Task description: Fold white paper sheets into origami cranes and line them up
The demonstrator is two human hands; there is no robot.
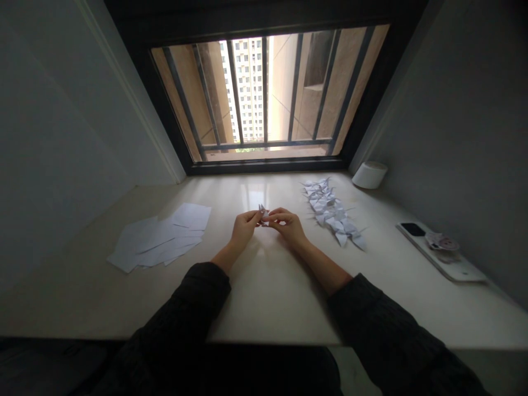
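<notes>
Between my two hands, above the middle of the pale sill, is a small folded paper crane (264, 214) with narrow points sticking up. My left hand (246, 224) pinches it from the left, fingers closed. From the other side my right hand (287, 221) grips it between thumb and fingertips. Part of the folded paper is hidden behind the fingers. To the right lie several finished white paper cranes (328, 206) in a crowded group. Loose white paper sheets (160, 234) overlap in a spread pile on the left.
A smartphone (437, 250) with a round grip on its back lies at the right by the wall. A white cup-like object (370, 175) is tipped in the back right corner. The barred window (268, 165) rises behind the sill (264, 308).
</notes>
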